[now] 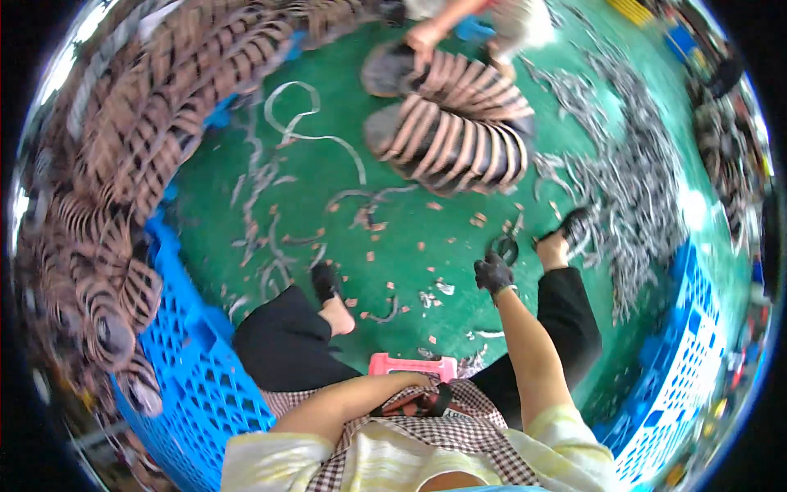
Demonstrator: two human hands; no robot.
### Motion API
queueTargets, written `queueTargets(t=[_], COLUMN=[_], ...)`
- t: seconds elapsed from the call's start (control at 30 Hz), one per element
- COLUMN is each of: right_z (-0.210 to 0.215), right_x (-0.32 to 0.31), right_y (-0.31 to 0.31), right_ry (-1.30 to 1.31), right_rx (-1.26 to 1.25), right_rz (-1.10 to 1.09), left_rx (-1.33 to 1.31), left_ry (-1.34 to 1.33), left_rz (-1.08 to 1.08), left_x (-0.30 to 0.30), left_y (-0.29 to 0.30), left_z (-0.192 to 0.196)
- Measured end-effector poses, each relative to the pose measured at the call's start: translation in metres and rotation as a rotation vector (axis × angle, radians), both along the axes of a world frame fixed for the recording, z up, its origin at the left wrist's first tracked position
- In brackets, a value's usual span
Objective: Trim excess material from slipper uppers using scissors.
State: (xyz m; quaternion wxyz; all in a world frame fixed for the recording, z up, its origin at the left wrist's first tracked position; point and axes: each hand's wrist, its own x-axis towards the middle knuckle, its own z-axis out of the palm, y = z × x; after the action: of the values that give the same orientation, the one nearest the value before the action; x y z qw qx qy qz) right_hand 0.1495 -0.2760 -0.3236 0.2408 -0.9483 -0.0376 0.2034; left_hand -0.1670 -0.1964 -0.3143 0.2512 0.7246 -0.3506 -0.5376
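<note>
My right hand (494, 273), in a dark glove, is held out over the green floor with its fingers closed. A dark looped thing (507, 248) shows at its fingertips; its kind is unclear. My left arm (352, 403) is bent across my lap, over a checked apron (447, 429). The left hand lies by a dark and reddish bundle at the waist, and its fingers are hidden. Ahead, two curved stacks of flat sole-shaped pieces (459, 148) with tan and black edges lie on the floor. Another person's hand (424, 39) touches the farther stack.
Blue plastic crates stand at my left (188, 336) and right (676, 361). Many similar stacks (106, 246) are piled along the left. Grey strips (635, 189) form a heap at right. A pink stool (410, 366) is between my legs; tan scraps and a white strap (316, 138) litter the floor.
</note>
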Motion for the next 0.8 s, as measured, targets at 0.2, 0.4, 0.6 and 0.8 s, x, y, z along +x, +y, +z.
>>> queueTargets(t=[0.2,0.4,0.6,0.8], right_z=[0.015,-0.020,-0.046,-0.039], right_x=[0.028,0.045,0.061,0.069], right_y=[-0.006,-0.027,-0.043,-0.011], right_ry=[0.144,0.314,0.257,0.267], right_rx=[-0.042,0.075,-0.098,-0.281], right_rz=[-0.065,-0.239,-0.241,-0.391], left_rx=[0.162,0.468,0.371,0.797], left_ry=[0.041,0.056,0.052,-0.623], left_rz=[0.038,0.316,1.021,1.245], left_x=[0.026,0.085,0.231,0.316], left_y=[-0.017,-0.015,0.096,0.290], left_z=[0.000,0.009,-0.036,-0.078])
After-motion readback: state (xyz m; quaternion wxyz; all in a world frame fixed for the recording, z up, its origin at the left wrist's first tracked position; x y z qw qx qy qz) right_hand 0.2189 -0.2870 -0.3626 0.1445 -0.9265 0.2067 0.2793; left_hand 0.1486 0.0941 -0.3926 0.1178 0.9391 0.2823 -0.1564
